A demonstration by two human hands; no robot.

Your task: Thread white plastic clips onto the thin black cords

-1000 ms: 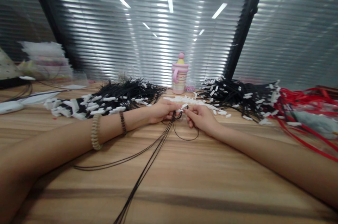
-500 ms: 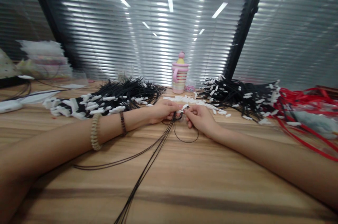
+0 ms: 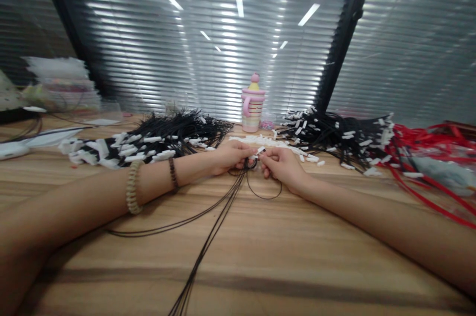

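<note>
My left hand (image 3: 229, 156) and my right hand (image 3: 280, 166) meet at the middle of the wooden table (image 3: 260, 256). Both pinch a small white plastic clip (image 3: 260, 150) with thin black cords (image 3: 217, 217) running from it toward me. The left hand grips the bundle of cords just below the clip. A single cord loops (image 3: 265, 194) under my right hand. Loose white clips (image 3: 275, 143) lie in a small heap right behind my fingers.
A pile of black cords with white clips (image 3: 148, 140) lies at the left, another (image 3: 334, 135) at the right. Red cords (image 3: 431, 157) spread at the far right. A pink cup (image 3: 253, 107) stands by the blinds. Clear bags (image 3: 63, 83) sit far left.
The hands stay almost still; the cord bundle on the table has shifted slightly to the right and the loop under my right hand has moved a little.
</note>
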